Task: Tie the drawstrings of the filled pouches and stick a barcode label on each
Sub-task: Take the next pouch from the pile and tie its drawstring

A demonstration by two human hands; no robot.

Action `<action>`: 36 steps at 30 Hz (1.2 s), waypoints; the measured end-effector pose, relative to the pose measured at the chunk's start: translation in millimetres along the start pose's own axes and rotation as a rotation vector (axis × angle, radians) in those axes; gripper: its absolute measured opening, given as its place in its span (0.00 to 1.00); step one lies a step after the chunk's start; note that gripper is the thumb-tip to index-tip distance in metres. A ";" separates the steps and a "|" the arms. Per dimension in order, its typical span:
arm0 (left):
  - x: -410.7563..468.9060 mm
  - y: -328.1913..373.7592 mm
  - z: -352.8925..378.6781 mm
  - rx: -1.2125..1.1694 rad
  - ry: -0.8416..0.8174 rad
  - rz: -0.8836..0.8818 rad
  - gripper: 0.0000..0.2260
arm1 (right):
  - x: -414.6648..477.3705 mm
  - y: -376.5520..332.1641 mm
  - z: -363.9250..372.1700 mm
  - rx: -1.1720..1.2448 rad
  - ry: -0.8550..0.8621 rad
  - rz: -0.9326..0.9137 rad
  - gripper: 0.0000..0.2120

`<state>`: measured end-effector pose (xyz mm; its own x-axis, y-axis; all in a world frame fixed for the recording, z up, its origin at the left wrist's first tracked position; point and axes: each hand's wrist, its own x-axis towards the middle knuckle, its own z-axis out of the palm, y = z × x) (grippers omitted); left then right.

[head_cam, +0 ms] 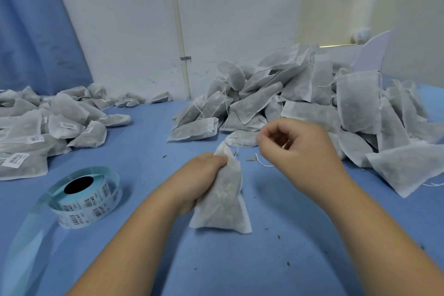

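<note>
Desk [149, 142] w/ blue cover: open room is the middle strip btw the two heaps, plus the near front. Far edge meets the wall; near edge out of view. Untied heap [300, 94] on R is big and slopes down to just beside R hand. Risk: a pull stroke or elbow snags a loose string and drags pouches into the work spot. Labelled heap [36, 132] on L is well apart, so mix-up unlikely unless a done pouch is tossed short. Label roll [89, 197] sits near L forearm w/ liner tail running toward the front; a forearm sweep could knock it. Pouch [223, 202] at centre, base on desk. L hand [204, 175] has fingers wrapped round its neck. R hand [295, 144] fingers are curled and look to pinch the drawstring [263, 163], though blurred. Risk: hard tug snaps the thin string or tears fabric; slack neck grip spills filling. Crumbs [251, 159] lie on cover.
</note>
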<state>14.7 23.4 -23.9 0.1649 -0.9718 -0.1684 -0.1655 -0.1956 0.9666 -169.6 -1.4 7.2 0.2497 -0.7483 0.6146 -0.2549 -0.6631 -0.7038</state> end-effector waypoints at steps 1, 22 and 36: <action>1.3 -0.4 1.9 -0.005 0.034 0.019 0.10 | -2.2 -1.4 4.1 -0.050 -0.039 -0.052 0.08; -7.3 10.5 -0.5 -0.606 -0.165 0.007 0.19 | -10.5 8.3 19.2 -0.383 -0.300 -0.129 0.04; -19.2 10.1 -0.9 -0.506 -0.099 0.172 0.11 | -9.4 7.3 19.5 -0.073 -0.386 -0.112 0.14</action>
<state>10.8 40.2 -10.7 0.0807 -0.9967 0.0066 0.3111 0.0315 0.9498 -155.6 1.1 -10.7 0.6083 -0.6186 0.4973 -0.2681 -0.7499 -0.6048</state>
